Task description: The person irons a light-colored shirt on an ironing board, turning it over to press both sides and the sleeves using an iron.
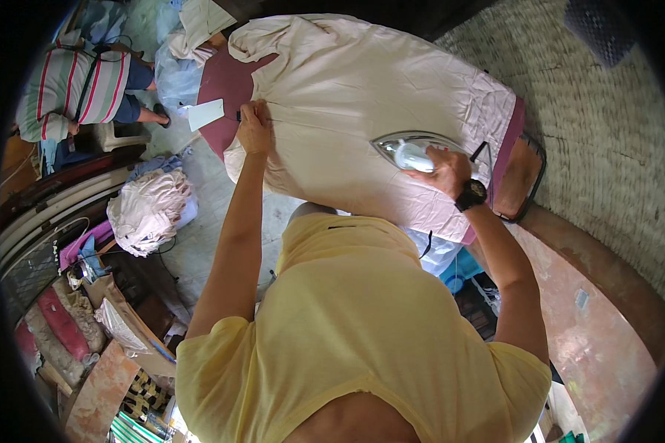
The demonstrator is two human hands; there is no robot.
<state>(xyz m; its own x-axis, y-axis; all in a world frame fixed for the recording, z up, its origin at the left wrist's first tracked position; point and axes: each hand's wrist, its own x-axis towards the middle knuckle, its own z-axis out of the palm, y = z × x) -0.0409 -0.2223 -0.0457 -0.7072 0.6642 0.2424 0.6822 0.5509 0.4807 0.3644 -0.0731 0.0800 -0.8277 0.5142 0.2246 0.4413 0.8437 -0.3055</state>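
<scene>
A pale cream garment (362,96) lies spread over a maroon ironing board (225,92). My right hand (443,170), with a black wristwatch, grips the handle of a white and clear clothes iron (406,151) resting on the garment's near right part. My left hand (253,127) presses flat on the fabric's left edge, holding it down. My yellow shirt fills the lower middle of the view.
A metal iron rest (528,177) sits at the board's right end. A pile of pale clothes (151,207) lies on the left. Another person in a striped top (77,85) sits at upper left. A woven wall (606,118) stands on the right.
</scene>
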